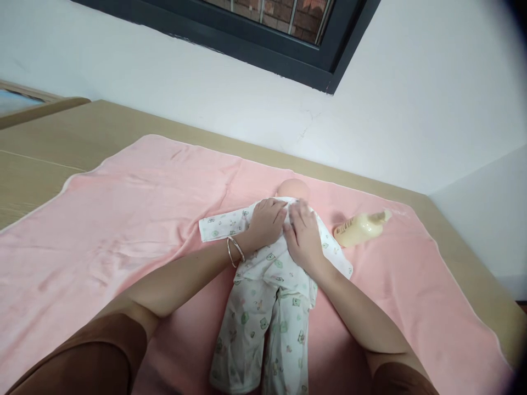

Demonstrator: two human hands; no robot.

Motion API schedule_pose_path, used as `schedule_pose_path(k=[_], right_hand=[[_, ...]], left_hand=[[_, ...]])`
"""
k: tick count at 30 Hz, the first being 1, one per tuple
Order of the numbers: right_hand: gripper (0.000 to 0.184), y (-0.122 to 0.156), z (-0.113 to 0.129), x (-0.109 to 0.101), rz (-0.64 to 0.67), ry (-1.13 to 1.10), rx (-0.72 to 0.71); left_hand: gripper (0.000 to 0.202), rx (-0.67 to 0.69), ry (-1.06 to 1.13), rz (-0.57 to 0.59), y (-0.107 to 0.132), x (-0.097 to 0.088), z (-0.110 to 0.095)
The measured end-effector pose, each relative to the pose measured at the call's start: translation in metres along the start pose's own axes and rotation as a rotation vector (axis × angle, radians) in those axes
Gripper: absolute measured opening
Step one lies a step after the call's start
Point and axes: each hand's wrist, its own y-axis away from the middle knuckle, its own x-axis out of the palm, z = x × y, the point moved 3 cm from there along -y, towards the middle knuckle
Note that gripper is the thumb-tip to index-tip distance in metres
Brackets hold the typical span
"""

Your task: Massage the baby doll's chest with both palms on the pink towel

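Note:
A doll lies on a pink blanket, only its smooth bald head showing beyond the clothes. It wears a white long-sleeved baby top printed with small green and brown figures, and matching trousers. On the upper chest, close to the collar, my left hand bends its fingers onto the top's cloth; a bangle circles that wrist. My right hand rests beside it on the same top, fingers stretched out and slightly blurred at the tips. The cloth right under both hands is hidden.
A cream pump bottle lies on its side on the blanket, right of the doll. The blanket covers a wooden surface that meets a white wall. A dark window frame sits above.

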Motion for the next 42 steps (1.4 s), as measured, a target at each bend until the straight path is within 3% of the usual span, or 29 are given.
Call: schedule_pose_path(k=[3,9,14,24,42], right_hand=[[0.052,-0.001,0.001,0.002,0.104,-0.02,-0.02],[0.057,0.007,0.002,-0.002,-0.164,0.04,0.008],[0.05,-0.002,0.002,0.0,0.091,-0.001,-0.085],[0.049,-0.004,-0.001,0.0,0.062,-0.007,-0.079],[0.046,-0.005,-0.002,0.002,0.036,-0.036,-0.084]], left_hand=[[0.041,-0.024,0.068,-0.029,-0.001,0.001,0.004],[0.041,-0.052,0.088,-0.041,0.0,-0.001,0.003],[0.045,-0.049,0.114,-0.074,0.0,-0.001,0.003],[0.039,-0.068,0.095,-0.029,-0.001,-0.005,0.0],[0.036,-0.032,0.007,-0.048,-0.003,0.006,0.009]])
